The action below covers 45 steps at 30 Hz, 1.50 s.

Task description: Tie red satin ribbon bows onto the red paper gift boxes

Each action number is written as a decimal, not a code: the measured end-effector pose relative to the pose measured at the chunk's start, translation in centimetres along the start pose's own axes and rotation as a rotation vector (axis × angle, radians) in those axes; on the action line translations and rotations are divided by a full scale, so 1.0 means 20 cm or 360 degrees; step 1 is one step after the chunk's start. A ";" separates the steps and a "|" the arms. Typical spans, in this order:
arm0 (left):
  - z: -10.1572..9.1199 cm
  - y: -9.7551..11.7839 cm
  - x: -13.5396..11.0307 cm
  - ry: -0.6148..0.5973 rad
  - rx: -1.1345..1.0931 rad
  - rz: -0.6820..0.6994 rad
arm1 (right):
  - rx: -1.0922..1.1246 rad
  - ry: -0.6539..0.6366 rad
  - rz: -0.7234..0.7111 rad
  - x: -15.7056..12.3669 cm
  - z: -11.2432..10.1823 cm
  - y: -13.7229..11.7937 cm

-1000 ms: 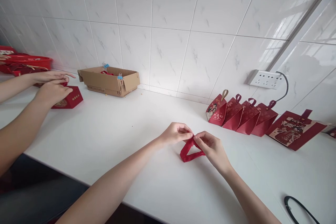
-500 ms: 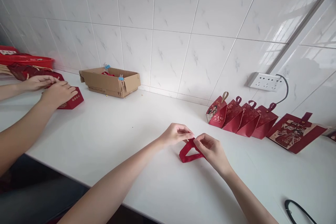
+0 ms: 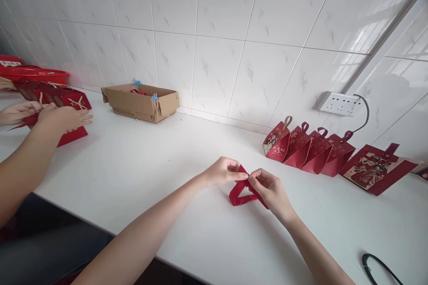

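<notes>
A red ribbon [image 3: 236,197] is bent into a loop low over the white tabletop, its two ends crossing at my fingertips. My left hand [image 3: 223,172] pinches it between thumb and fingers from the left, with a short end sticking up past the thumb. From the other side my right hand [image 3: 269,188] is closed on the ribbon at the crossing, and a length of it shows beneath the fingers. Whether anything small sits between the fingertips is hidden.
Several red gift boxes [image 3: 292,144] with loop handles stand at the right, below a power strip [image 3: 339,103]. A black cable [image 3: 377,265] lies front right. A cardboard box [image 3: 133,106] stands by the wall. At left, another person's hands [image 3: 55,118] handle red boxes [image 3: 75,138].
At the crossing, more of the ribbon's end now sticks up by my left thumb; my hands have hardly moved. The other person's hands and red box have shifted left.
</notes>
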<state>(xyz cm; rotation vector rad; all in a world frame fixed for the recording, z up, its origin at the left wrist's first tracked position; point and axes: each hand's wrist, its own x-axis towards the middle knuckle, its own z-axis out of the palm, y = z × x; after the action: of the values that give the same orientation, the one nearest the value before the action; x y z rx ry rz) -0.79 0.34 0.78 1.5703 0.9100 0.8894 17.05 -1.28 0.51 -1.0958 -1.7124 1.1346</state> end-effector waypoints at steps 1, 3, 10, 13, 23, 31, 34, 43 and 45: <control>0.00 0.00 0.00 0.0012 -0.0001 0.0005 | 0.0006 -0.0001 0.0010 0.00 0.00 0.00; 0.00 0.00 0.00 0.0013 -0.0035 0.0018 | 0.0044 -0.0019 0.0049 0.00 0.00 0.00; 0.00 0.04 -0.01 0.0066 -0.0153 0.0045 | 0.0331 -0.0017 0.0094 -0.02 0.04 -0.02; -0.01 0.04 -0.01 -0.0085 -0.0216 0.0010 | 0.0384 0.0036 0.0059 -0.03 0.06 -0.03; -0.03 0.02 -0.02 -0.0014 -0.0133 0.0007 | 0.0410 -0.0033 0.0050 -0.04 0.06 -0.03; -0.01 0.01 -0.01 -0.0177 -0.0271 0.0074 | 0.0503 0.0015 -0.0020 -0.03 0.06 -0.02; -0.02 0.01 -0.01 -0.0168 -0.0234 0.0108 | 0.0507 0.0016 -0.0021 -0.03 0.06 -0.02; -0.03 0.03 -0.02 -0.0180 -0.0198 0.0057 | 0.0405 0.0049 -0.0009 -0.03 0.05 -0.02; -0.02 0.03 -0.02 -0.0194 -0.0199 0.0042 | 0.0369 0.0077 -0.0033 -0.03 0.05 -0.02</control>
<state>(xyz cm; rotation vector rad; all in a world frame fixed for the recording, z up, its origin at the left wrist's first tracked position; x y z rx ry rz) -1.33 0.03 1.44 1.5138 0.7353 0.8435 16.17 -2.12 0.50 -0.9517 -1.5088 1.2484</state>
